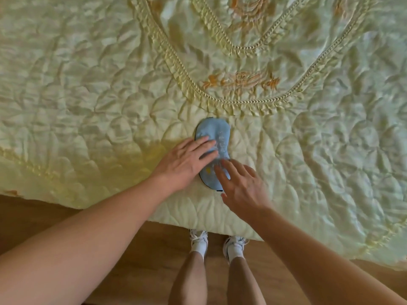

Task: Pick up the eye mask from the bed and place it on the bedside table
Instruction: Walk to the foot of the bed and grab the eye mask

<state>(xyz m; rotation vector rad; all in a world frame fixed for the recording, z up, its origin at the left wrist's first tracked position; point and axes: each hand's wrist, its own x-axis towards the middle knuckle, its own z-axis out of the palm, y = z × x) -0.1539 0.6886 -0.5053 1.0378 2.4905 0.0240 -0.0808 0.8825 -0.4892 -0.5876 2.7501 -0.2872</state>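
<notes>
A light blue eye mask (217, 134) with a dark edge lies flat on the pale yellow quilted bed cover (92, 102), near the bed's front edge. My left hand (184, 162) rests on the mask's left side with fingers spread across its middle. My right hand (241, 187) covers the mask's near end, fingers apart and fingertips on the fabric. Neither hand has closed around the mask. The bedside table is not in view.
The bed cover has a ruffled oval trim (231, 104) and orange embroidery (241, 81) beyond the mask. The bed's edge runs just in front of my legs. Wooden floor (39, 219) and my white shoes (199, 237) show below.
</notes>
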